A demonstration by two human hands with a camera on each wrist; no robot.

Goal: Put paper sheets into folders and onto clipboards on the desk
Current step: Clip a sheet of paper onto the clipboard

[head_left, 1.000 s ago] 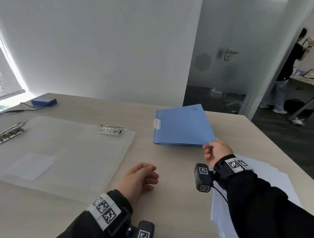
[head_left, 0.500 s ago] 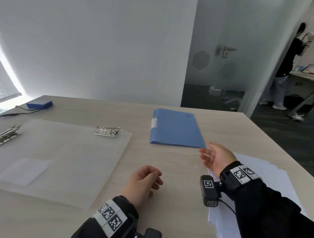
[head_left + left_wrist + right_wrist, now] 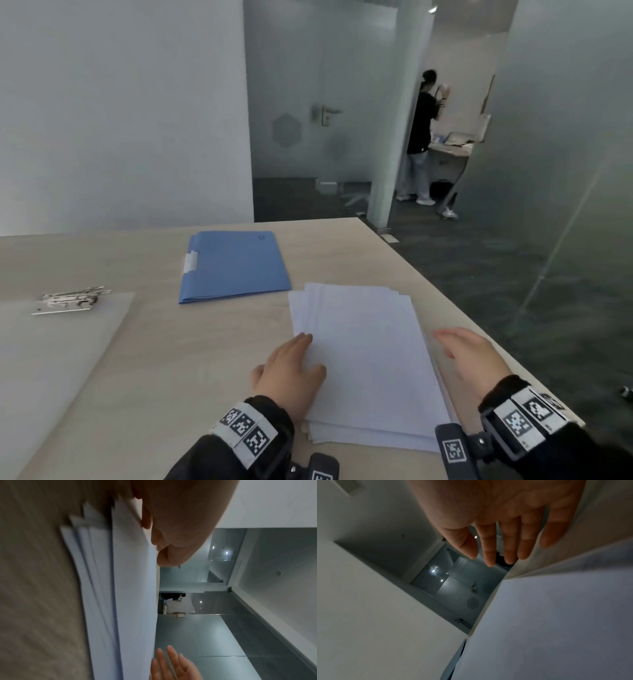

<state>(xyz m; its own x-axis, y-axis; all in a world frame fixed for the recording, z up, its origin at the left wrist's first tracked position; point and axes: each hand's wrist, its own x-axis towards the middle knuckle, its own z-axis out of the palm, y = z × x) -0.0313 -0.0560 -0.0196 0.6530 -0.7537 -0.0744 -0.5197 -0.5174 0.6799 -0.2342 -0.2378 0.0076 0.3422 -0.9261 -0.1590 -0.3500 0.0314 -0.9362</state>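
Observation:
A loose stack of white paper sheets (image 3: 366,359) lies on the desk near its right edge. My left hand (image 3: 291,370) rests on the stack's left edge, with its fingers (image 3: 147,522) touching the top sheet (image 3: 133,601). My right hand (image 3: 469,356) hovers at the stack's right edge, fingers (image 3: 489,550) straight and spread over the paper (image 3: 556,628), holding nothing. A closed blue folder (image 3: 233,265) lies flat just beyond the stack. At the left, a clear clipboard (image 3: 51,370) with a metal clip (image 3: 72,299) lies flat.
The desk's right edge (image 3: 445,308) runs close beside the paper stack, with dark floor past it. A person (image 3: 419,137) stands far back behind glass partitions. Bare desk surface (image 3: 191,359) lies between the clipboard and the paper.
My right hand let go of the blue folder, which now lies flat. Both hands moved to the paper stack, the left landing on its edge. The head view turned right.

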